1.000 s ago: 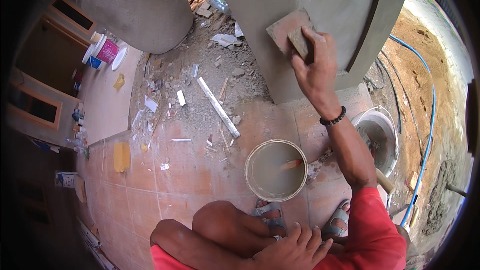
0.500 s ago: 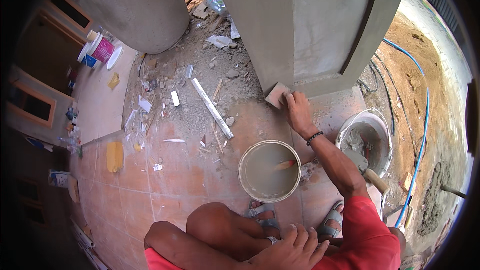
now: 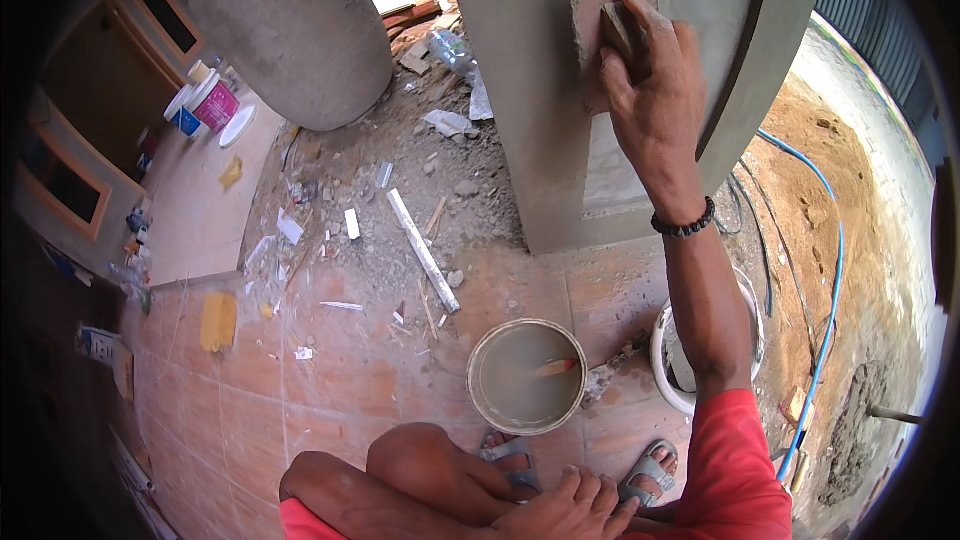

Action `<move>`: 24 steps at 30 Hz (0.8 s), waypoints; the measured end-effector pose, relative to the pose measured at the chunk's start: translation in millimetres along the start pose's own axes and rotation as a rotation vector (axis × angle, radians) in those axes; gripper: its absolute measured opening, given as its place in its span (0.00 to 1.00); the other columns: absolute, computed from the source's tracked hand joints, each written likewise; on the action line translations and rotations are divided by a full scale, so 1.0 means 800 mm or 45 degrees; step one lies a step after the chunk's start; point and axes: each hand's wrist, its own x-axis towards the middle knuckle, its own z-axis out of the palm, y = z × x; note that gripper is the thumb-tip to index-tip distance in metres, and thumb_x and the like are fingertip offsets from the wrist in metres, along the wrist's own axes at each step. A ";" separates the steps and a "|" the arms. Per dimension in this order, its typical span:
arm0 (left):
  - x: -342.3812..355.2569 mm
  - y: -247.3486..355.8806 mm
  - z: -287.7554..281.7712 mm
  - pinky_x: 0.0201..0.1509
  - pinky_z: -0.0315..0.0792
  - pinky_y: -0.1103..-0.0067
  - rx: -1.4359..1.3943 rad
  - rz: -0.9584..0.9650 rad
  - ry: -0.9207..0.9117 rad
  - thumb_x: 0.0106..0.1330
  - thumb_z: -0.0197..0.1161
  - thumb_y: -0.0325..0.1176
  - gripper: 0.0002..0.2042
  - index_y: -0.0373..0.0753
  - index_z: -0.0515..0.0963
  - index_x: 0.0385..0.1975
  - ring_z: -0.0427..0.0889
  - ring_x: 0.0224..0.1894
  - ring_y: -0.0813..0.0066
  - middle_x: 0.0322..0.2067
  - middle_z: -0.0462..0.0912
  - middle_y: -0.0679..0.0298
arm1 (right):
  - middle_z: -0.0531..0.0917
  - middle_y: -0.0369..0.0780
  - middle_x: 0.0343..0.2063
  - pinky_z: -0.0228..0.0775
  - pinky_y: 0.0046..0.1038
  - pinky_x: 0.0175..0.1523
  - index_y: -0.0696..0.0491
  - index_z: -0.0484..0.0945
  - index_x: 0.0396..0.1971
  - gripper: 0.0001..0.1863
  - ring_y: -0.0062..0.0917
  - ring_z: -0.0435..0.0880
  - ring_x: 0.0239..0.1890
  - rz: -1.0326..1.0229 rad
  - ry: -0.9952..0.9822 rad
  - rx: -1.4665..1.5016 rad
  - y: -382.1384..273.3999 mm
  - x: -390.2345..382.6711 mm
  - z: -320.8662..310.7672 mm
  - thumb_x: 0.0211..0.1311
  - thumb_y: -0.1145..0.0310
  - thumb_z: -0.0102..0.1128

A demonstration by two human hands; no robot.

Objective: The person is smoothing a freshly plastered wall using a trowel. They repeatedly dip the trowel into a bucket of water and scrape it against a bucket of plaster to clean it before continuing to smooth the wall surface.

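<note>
A flat rectangular float [image 3: 590, 25] is set against the grey column [image 3: 545, 160], high on the near face, across the line where the darker left strip meets the paler panel [image 3: 620, 165]. The right hand [image 3: 662, 90] grips it by the block-like handle on its back, thumb on the left and fingers curled over the top; whether the whole plate touches the plaster is hard to tell, since the hand covers much of it. A dark beaded bracelet [image 3: 686, 219] circles that wrist. The left hand [image 3: 570, 510] lies at the lap, knuckles up, fingers loosely spread.

Near the column's lower left corner, a round bucket [image 3: 527, 321] of cloudy water stands on the tiled floor [image 3: 250, 410], a red-tipped tool [image 3: 556, 368] leaning inside toward the right of its rim. By the floor's right edge is a white pail [image 3: 660, 365], partly covered by the right forearm. A blue hose [image 3: 838, 210] curves over the ground beyond that edge.

Left of the column, a long white strip [image 3: 423, 252] lies slantwise, from the rubble onto the floor's far edge. A yellow block [image 3: 219, 322] sits toward the floor's far left corner. Farther off, a large grey cylinder [image 3: 300, 40] stands behind the rubble.
</note>
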 end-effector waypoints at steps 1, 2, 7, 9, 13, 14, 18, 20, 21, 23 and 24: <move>0.001 0.000 0.003 0.51 0.71 0.60 0.022 0.000 0.003 0.68 0.50 0.41 0.25 0.32 0.76 0.59 0.80 0.41 0.55 0.41 0.82 0.49 | 0.76 0.46 0.39 0.72 0.38 0.47 0.50 0.75 0.62 0.32 0.41 0.78 0.42 -0.016 -0.012 -0.026 0.001 0.002 0.009 0.54 0.77 0.65; 0.001 0.000 0.005 0.50 0.71 0.60 0.044 0.000 0.006 0.68 0.50 0.41 0.25 0.32 0.76 0.59 0.80 0.41 0.55 0.42 0.82 0.49 | 0.75 0.46 0.39 0.72 0.38 0.47 0.50 0.75 0.62 0.32 0.41 0.77 0.42 -0.032 -0.023 -0.053 0.005 -0.003 0.020 0.53 0.78 0.65; 0.002 -0.005 0.004 0.48 0.72 0.58 0.119 0.019 0.092 0.69 0.50 0.41 0.25 0.32 0.76 0.60 0.81 0.42 0.53 0.46 0.83 0.45 | 0.75 0.46 0.39 0.70 0.40 0.44 0.49 0.74 0.64 0.38 0.40 0.75 0.40 -0.187 -0.302 -0.058 0.027 -0.132 0.058 0.48 0.82 0.67; 0.001 -0.005 0.007 0.48 0.72 0.57 0.120 0.045 0.077 0.69 0.50 0.41 0.25 0.32 0.76 0.60 0.81 0.42 0.52 0.47 0.83 0.45 | 0.75 0.46 0.41 0.71 0.39 0.46 0.50 0.75 0.64 0.36 0.41 0.76 0.42 -0.174 -0.601 -0.088 0.040 -0.183 0.039 0.49 0.82 0.67; -0.004 -0.002 0.009 0.50 0.71 0.58 0.082 0.027 0.053 0.69 0.50 0.41 0.25 0.31 0.75 0.60 0.81 0.43 0.52 0.45 0.83 0.46 | 0.79 0.47 0.46 0.73 0.37 0.55 0.52 0.78 0.61 0.30 0.42 0.79 0.49 0.005 -0.463 0.229 0.009 -0.126 -0.011 0.55 0.79 0.69; -0.004 -0.002 0.009 0.50 0.71 0.58 0.057 0.030 0.058 0.69 0.50 0.41 0.25 0.31 0.75 0.60 0.81 0.43 0.52 0.45 0.83 0.46 | 0.81 0.47 0.47 0.73 0.35 0.56 0.53 0.78 0.60 0.28 0.40 0.81 0.50 0.033 -0.403 0.357 0.013 -0.093 -0.023 0.57 0.77 0.69; 0.005 -0.006 0.001 0.51 0.71 0.60 0.011 0.030 -0.033 0.69 0.50 0.41 0.25 0.31 0.75 0.60 0.80 0.42 0.54 0.42 0.83 0.48 | 0.85 0.38 0.49 0.71 0.27 0.60 0.52 0.81 0.60 0.21 0.22 0.81 0.51 0.279 -0.396 0.746 0.059 0.017 -0.065 0.68 0.65 0.66; 0.007 -0.006 -0.002 0.51 0.71 0.61 0.049 0.043 0.021 0.69 0.50 0.40 0.25 0.31 0.76 0.60 0.80 0.42 0.55 0.41 0.83 0.49 | 0.84 0.36 0.50 0.70 0.25 0.61 0.52 0.79 0.62 0.23 0.20 0.80 0.52 0.382 -0.481 0.895 0.083 0.044 -0.062 0.69 0.64 0.66; 0.006 -0.004 -0.004 0.51 0.71 0.62 0.070 0.031 0.022 0.69 0.50 0.40 0.25 0.31 0.76 0.60 0.80 0.41 0.55 0.41 0.83 0.49 | 0.84 0.36 0.51 0.70 0.25 0.62 0.53 0.78 0.63 0.24 0.20 0.80 0.53 0.410 -0.518 0.956 0.093 0.053 -0.048 0.69 0.65 0.66; 0.005 -0.005 -0.004 0.51 0.71 0.62 0.105 0.025 0.025 0.69 0.49 0.39 0.24 0.31 0.76 0.59 0.80 0.41 0.55 0.41 0.83 0.49 | 0.83 0.36 0.52 0.68 0.25 0.64 0.54 0.75 0.65 0.26 0.20 0.79 0.56 0.336 -0.633 0.992 0.081 0.052 -0.037 0.69 0.65 0.66; 0.005 -0.006 -0.005 0.52 0.71 0.62 0.095 0.015 0.023 0.69 0.49 0.39 0.24 0.31 0.76 0.59 0.80 0.42 0.55 0.41 0.83 0.49 | 0.83 0.35 0.51 0.69 0.25 0.63 0.53 0.77 0.64 0.25 0.20 0.79 0.54 0.388 -0.650 1.018 0.075 0.041 -0.033 0.69 0.64 0.66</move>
